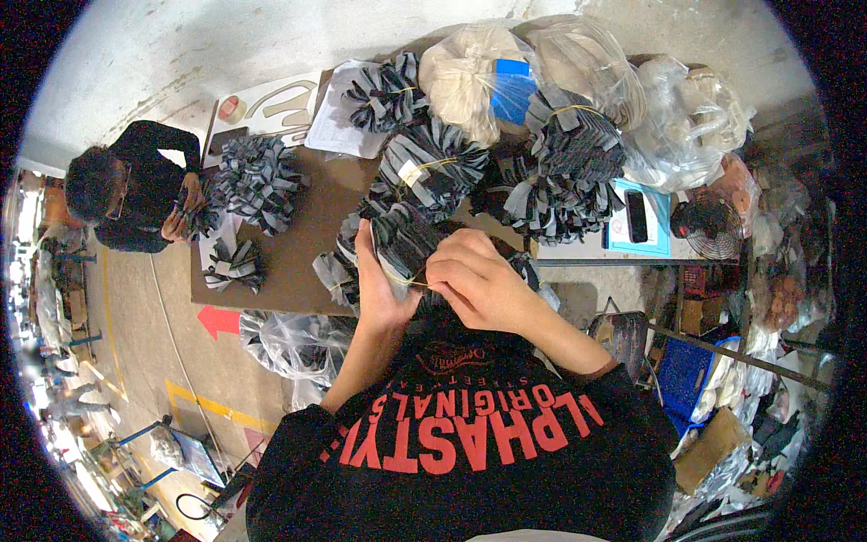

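Near the brown table's [298,262] front edge, an upright dark strip bundle [402,239] is gripped by the left hand [375,280], while its yellow band [411,282] is pinched by the right hand [479,280].

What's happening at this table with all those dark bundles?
A person holds a bundle of dark grey strips over the brown table. The left hand grips it from below, and the right hand pinches a yellow rubber band around it. More banded bundles are piled on the table, with clear plastic bags behind. Another person at the far left handles a similar bundle.
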### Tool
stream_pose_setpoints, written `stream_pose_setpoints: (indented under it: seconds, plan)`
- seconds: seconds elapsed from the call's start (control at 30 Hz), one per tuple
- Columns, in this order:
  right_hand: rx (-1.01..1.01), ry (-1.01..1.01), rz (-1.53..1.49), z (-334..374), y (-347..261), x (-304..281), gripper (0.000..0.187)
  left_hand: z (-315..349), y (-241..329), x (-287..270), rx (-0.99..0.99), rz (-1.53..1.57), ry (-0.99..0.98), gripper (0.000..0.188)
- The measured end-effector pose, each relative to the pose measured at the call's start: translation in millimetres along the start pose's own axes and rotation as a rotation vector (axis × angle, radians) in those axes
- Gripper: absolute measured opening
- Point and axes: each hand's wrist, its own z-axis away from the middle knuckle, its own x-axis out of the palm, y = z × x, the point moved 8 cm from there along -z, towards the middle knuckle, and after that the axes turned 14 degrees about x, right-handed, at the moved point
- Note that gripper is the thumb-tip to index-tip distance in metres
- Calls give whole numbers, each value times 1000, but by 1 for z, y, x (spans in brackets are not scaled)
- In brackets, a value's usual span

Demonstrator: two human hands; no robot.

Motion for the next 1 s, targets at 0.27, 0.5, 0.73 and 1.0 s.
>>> stream_pose_setpoints:
  seconds: [0.27, 0.5, 0.73, 1.0]
  plan:
    - [57, -186, -204, -8, -6, -7, 13, -4, 23, -8, 307, -508, -18, 52]
    - [459, 152, -690, 0, 39, -23, 9, 15, 25, 10, 347, -841, -168, 39]
    - [644, 264, -1191, 10, 101, -23, 21, 28, 8, 9, -54, -39, -182, 55]
    - [63, -261, -467, 3, 4, -18, 9, 9, 7, -2, -153, 73, -39, 58]
